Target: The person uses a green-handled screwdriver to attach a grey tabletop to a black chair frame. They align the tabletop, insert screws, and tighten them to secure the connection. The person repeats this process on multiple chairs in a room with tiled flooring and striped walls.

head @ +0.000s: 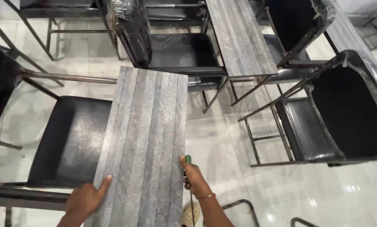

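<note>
Both hands (85, 197) (195, 178) on grey board (144, 143)

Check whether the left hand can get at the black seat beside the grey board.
Probably yes. The left hand grips the grey board at its near left edge, and the black seat lies bare right alongside, with nothing between. It would have to let go first.

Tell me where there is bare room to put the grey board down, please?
The black seat left of the grey board is bare. The white floor between the board and the right chair is open too. Farther back it is crowded with wrapped chairs and a second board. The left hand and right hand, holding a screwdriver, grip the board's edges.
</note>
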